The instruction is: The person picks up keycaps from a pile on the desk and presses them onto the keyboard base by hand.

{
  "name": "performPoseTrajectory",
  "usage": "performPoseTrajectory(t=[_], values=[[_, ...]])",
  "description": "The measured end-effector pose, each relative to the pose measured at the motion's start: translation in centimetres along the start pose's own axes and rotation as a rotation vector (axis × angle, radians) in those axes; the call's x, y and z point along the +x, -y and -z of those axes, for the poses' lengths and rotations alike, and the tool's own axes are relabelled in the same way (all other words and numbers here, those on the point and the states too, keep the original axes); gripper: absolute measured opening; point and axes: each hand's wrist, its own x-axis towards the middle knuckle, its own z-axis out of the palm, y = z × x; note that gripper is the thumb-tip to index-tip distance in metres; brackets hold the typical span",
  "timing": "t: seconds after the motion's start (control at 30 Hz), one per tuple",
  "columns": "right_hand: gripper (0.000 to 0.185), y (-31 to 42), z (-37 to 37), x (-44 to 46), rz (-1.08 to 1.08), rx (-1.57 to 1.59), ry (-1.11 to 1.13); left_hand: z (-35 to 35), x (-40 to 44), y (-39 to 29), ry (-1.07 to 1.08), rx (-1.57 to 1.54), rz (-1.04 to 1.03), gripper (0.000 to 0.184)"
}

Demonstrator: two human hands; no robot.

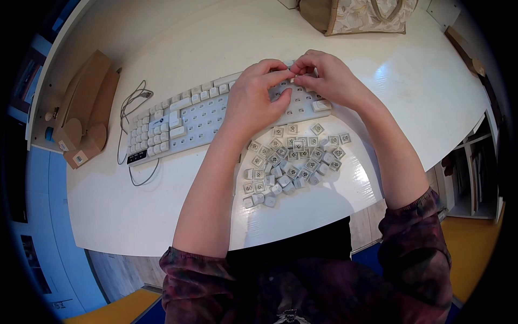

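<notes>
A white keyboard lies at a slant on the table, with many bare key sockets in its middle and right part and keycaps on its left block and part of its far row. Over its right part, my left hand and my right hand meet at the far edge. The fingertips of both hands are pinched around a small white keycap, largely hidden by the fingers. Below the keyboard, between my forearms, lies a pile of loose keycaps, several upside down with their undersides showing.
The white table has a curved front edge. A grey cable coils left of the keyboard, near an open brown cardboard box. A patterned bag stands at the far edge. Shelves are at the right.
</notes>
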Motion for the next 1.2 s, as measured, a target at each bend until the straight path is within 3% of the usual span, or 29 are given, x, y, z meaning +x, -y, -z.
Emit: performPoseTrajectory(t=[0.27, 0.57, 0.87, 1.2], values=[[0.019, -0.1, 0.4, 0.0, 0.096, -0.129, 0.018, 0.1, 0.0, 0.0, 0.000, 0.010, -0.008, 0.027], [0.021, 0.7, -0.9, -0.3, 0.125, -0.336, -0.154, 0.0, 0.1, 0.1, -0.013, -0.013, -0.006, 0.027], [0.019, 2.2, 0.0, -0.7, -0.053, -0.394, -0.097, 0.2, 0.0, 0.1, 0.003, 0.047, -0.017, 0.031], [0.022, 1.7, 0.6, -0.5, -0.133, -0.173, -0.034, 0.2, 0.0, 0.0, 0.011, 0.039, -0.017, 0.031]])
